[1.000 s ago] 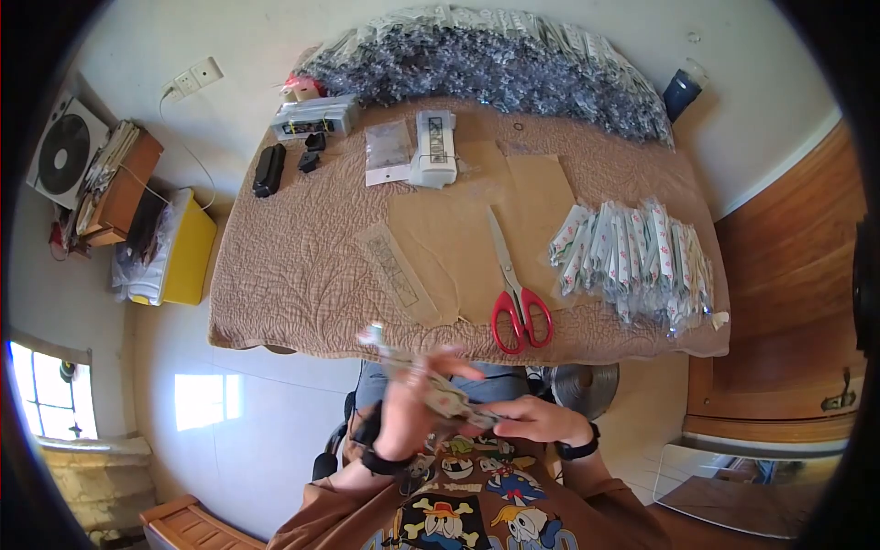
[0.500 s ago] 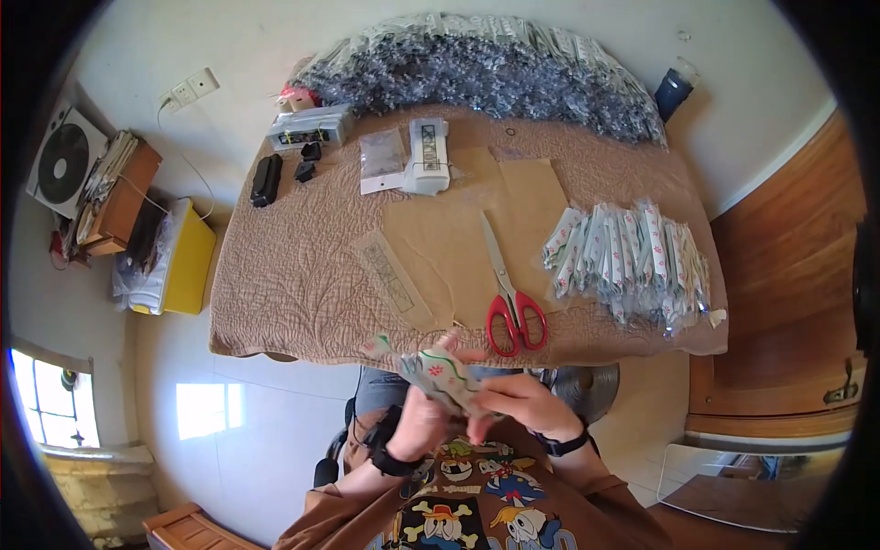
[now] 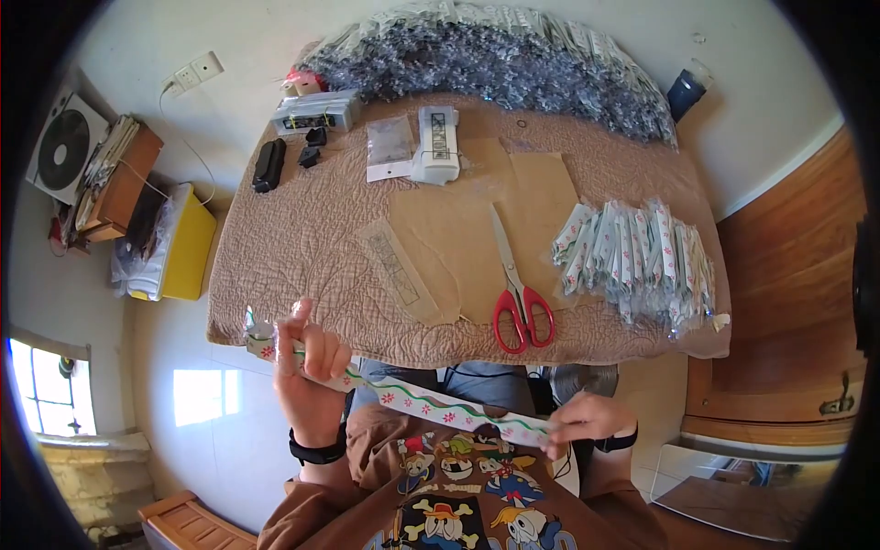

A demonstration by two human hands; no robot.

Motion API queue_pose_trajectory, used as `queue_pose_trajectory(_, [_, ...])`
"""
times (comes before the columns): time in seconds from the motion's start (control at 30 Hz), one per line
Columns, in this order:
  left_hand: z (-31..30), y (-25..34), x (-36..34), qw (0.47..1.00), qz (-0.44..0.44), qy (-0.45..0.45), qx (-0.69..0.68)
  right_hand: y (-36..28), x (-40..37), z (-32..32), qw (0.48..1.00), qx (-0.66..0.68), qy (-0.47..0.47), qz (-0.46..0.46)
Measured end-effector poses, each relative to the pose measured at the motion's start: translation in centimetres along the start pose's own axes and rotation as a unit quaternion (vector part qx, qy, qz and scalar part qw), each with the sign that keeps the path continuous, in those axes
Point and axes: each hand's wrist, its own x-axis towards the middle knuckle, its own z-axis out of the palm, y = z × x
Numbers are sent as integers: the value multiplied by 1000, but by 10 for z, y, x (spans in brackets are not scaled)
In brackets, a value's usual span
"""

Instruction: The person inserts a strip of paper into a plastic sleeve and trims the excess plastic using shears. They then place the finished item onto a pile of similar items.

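Over the lap, printed strip (image 3: 423, 404): stretched between both hands.
Left hand (image 3: 312, 371): fingers curled around it.
Right hand (image 3: 589, 422): pinching its end.
Scissors (image 3: 516, 291): on brown paper (image 3: 431, 220).

Beyond the left edge of the table (image 3: 266, 284), a yellow bin (image 3: 191, 252) stands near a wooden cabinet (image 3: 128, 188) and a white unit (image 3: 78, 124) (its round front is black). A black case (image 3: 269, 165) lies near the table's far left corner; a wooden door (image 3: 779, 266) stands past the right edge.
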Motion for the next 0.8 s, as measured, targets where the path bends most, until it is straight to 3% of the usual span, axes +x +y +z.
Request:
queue_pose_trajectory(0.07, [-2, -17, -2, 995, -8, 59, 79, -10, -3, -2, 973, 102, -52, -200])
queue_pose_trajectory(0.1, [-3, -28, -3, 989, -12, 88, 119, -12, 4, 4, 973, 101, -48, -202])
queue_pose_trajectory(0.17, [-7, -65, -17, 985, -50, 33, 159, -18, 38, 21, 902, 245, 67, -349])
queue_pose_trajectory(0.23, [2, -96, -31, 973, -83, 15, 217, -42, 60, 26, 940, 298, 161, -45])
queue_pose_trajectory(0.27, [5, -98, -33, 973, -81, 14, 217, -33, 71, 27, 940, 296, 161, -46])
queue_pose_trajectory(0.33, [14, -95, -39, 918, -226, -41, 323, 0, 89, 32, 956, 198, 215, -21])
queue_pose_trajectory(0.37, [16, -93, -38, 919, -224, -38, 322, 6, 91, 34, 957, 198, 212, -19])
queue_pose_trajectory(0.47, [18, -84, -30, 897, -352, 31, 265, 18, 91, 41, 958, 204, 194, -57])
queue_pose_trajectory(0.5, [11, -83, -30, 897, -353, 31, 265, 16, 89, 37, 957, 205, 195, -58])
queue_pose_trajectory(0.6, [-21, -81, -30, 897, -182, -6, 402, 4, 68, 14, 995, -3, -51, -81])
queue_pose_trajectory(0.63, [-20, -73, -28, 897, -180, -5, 404, 6, 63, 12, 995, -4, -53, -83])
queue_pose_trajectory(0.73, [-47, -42, -23, 857, -7, 1, 516, 16, 46, 11, 985, 145, -93, -35])
queue_pose_trajectory(0.77, [-77, -28, -23, 836, 72, 12, 544, 16, 41, 8, 985, 146, -91, -35])
queue_pose_trajectory(0.8, [-76, -2, -14, 817, 92, -21, 569, 14, 35, 4, 984, 135, -111, -17])
